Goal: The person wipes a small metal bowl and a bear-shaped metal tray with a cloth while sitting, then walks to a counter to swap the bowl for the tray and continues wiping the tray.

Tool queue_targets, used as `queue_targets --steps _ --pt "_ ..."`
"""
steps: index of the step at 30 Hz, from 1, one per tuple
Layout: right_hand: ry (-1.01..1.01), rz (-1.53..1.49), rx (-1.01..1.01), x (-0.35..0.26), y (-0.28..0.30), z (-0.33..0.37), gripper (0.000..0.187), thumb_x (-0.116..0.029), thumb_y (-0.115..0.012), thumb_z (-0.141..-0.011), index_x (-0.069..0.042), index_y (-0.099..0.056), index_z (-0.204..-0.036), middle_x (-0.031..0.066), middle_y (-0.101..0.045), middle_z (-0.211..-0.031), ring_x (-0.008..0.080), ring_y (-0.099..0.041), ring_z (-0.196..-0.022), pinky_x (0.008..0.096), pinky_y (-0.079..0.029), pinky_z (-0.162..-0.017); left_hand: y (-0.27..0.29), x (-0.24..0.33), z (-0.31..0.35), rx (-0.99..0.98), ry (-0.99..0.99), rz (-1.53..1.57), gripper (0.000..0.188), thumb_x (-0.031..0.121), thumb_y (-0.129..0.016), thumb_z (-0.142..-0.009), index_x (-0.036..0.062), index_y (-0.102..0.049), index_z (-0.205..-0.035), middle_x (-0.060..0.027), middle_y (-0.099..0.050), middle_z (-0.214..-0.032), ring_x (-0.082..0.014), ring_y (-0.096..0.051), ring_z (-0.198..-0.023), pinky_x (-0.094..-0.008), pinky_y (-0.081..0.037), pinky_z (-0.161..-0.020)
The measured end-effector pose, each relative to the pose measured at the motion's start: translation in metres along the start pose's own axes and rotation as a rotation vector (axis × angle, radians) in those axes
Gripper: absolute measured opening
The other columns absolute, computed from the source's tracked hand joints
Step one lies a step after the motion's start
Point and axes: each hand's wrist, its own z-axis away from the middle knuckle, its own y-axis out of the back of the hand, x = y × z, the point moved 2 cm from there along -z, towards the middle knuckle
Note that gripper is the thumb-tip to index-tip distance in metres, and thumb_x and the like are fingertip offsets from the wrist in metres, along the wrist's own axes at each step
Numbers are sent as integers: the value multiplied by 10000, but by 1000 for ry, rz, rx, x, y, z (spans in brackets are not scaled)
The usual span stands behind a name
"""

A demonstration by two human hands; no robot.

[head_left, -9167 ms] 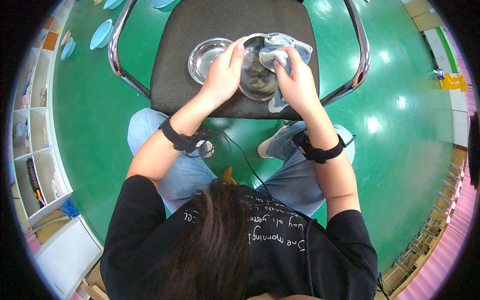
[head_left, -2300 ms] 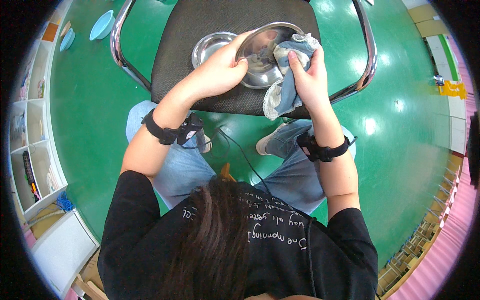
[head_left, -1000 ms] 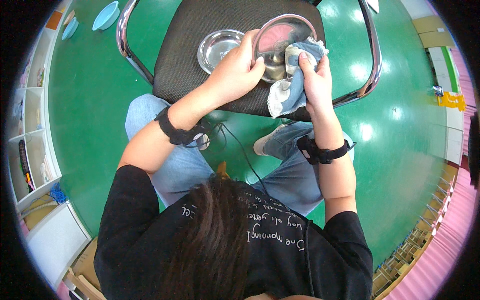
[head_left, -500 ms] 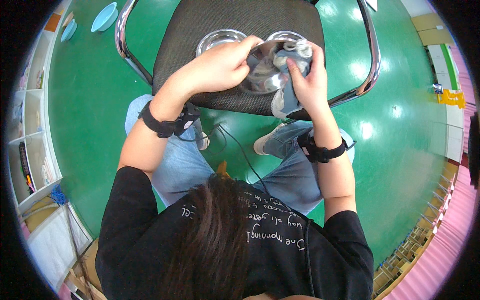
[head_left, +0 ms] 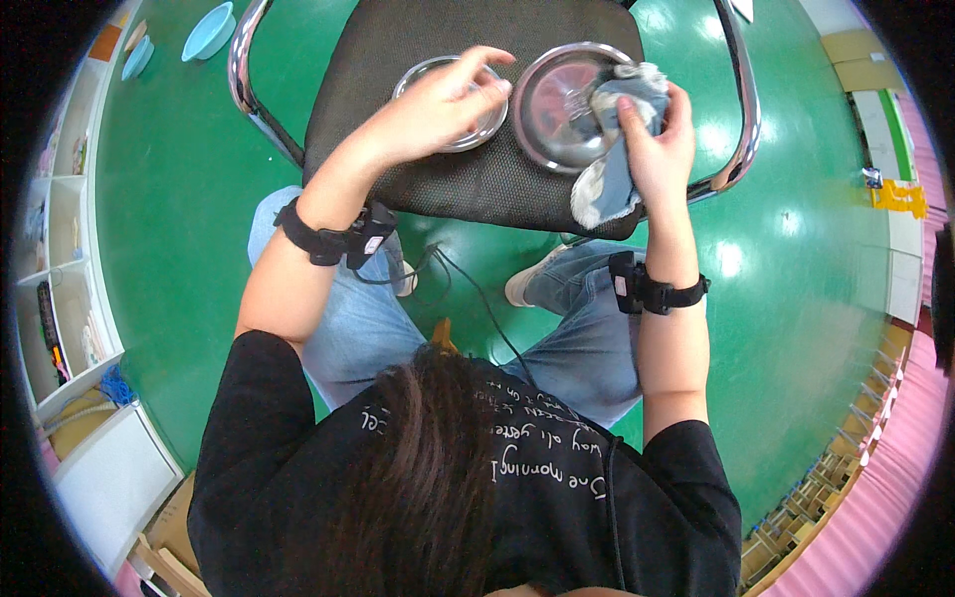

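Observation:
A shiny metal bowl (head_left: 542, 139) rests on the right part of a black mesh chair seat (head_left: 438, 189). My right hand (head_left: 661, 149) is closed round a crumpled grey-blue cloth (head_left: 619, 179) with a whitish, fluffy edge. Part of that cloth lies over the bowl's right rim, and a flap hangs down towards the seat's near edge. To the left sits a second metal bowl (head_left: 489, 129), partly covered by my left hand (head_left: 448, 107). This hand holds nothing; its fingers are apart and slightly blurred, reaching to the gap between the bowls.
Curved chrome armrests (head_left: 738, 149) flank the seat. A thin black cable (head_left: 477, 284) hangs between my knees above the green floor (head_left: 796, 298). Light-blue basins (head_left: 208, 32) stand at the far left, near white shelves (head_left: 70, 239). Stacked wooden chairs (head_left: 826, 478) line the right.
My left hand has let go of the tilted bowl and moved slightly left. That bowl now sits flat on the seat. My right hand has shifted right with the cloth.

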Motion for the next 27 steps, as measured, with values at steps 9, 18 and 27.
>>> queue_targets --steps 9,18,27 --pt "-125 291 35 30 6 -17 530 -283 -729 -775 34 -525 -1148 230 -657 -1018 324 -650 -971 377 -491 -851 36 -49 -1 140 189 -910 431 301 -592 -873 23 -542 -1198 -214 -555 -1163 -367 -513 -1128 -426 -419 -965" --pt "-176 433 -158 28 7 -19 583 -350 -642 -828 50 -518 -1233 267 -628 -1100 366 -620 -1042 393 -473 -899 43 -64 -4 116 295 -879 351 251 -690 -792 6 -553 -1002 -214 -650 -897 -374 -635 -881 -451 -491 -755" --pt "-227 550 -276 27 16 -22 618 -362 -610 -850 31 -484 -1310 266 -608 -1152 347 -592 -1097 368 -442 -942 44 -83 -10 71 367 -883 343 158 -656 -771 -27 -599 -1053 -241 -655 -991 -366 -641 -962 -444 -520 -798"
